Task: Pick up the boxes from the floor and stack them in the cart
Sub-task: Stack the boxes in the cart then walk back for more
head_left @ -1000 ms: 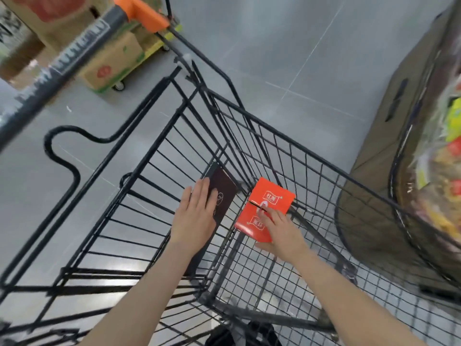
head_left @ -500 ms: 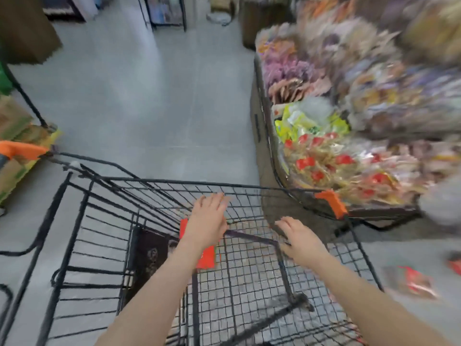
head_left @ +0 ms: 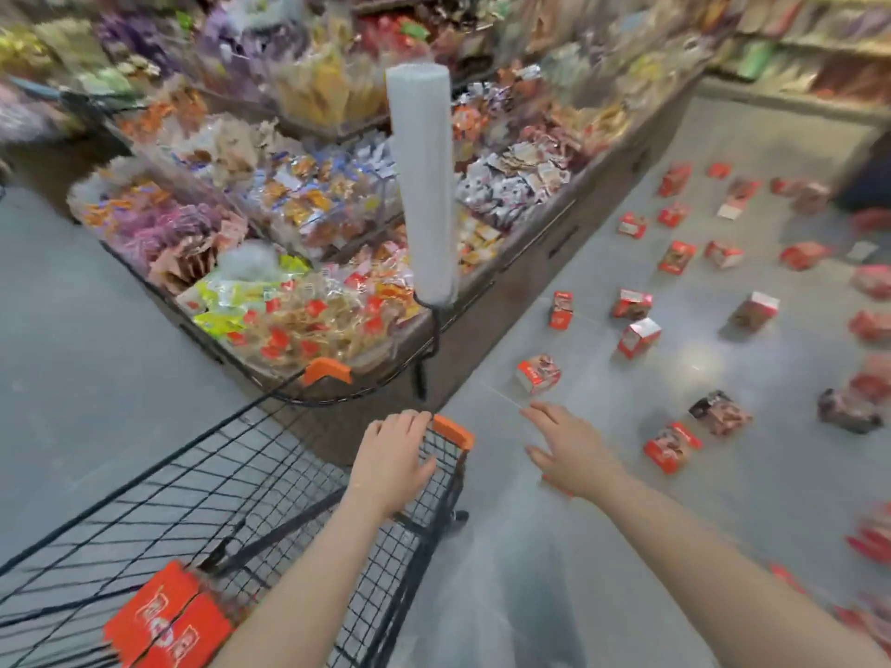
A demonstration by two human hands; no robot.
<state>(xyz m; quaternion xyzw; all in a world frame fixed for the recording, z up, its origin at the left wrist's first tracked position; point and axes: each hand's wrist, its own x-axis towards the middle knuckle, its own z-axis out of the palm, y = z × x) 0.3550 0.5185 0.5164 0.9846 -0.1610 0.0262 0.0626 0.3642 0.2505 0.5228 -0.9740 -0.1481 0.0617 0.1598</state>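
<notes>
Left hand (head_left: 393, 462) curling over the cart (head_left: 202, 499) rim; right hand (head_left: 571, 455) spreading open, holding nothing.
Red boxes (head_left: 537, 373) lying scattered on the floor (head_left: 627, 547) ahead and right of the right hand. Two orange boxes (head_left: 166, 624) sitting in the cart below the left hand. Snack display (head_left: 308, 262) standing just beyond it.

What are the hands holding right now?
The left hand grips the cart by its top rim near the orange corner. The right hand holds nothing, fingers spread.

Display bin (head_left: 506, 282) heaped with wrapped snacks (head_left: 308, 320), white roll of bags (head_left: 424, 176) upright on pole, grey tiled floor (head_left: 72, 339), blurred shelves (head_left: 795, 50) behind
</notes>
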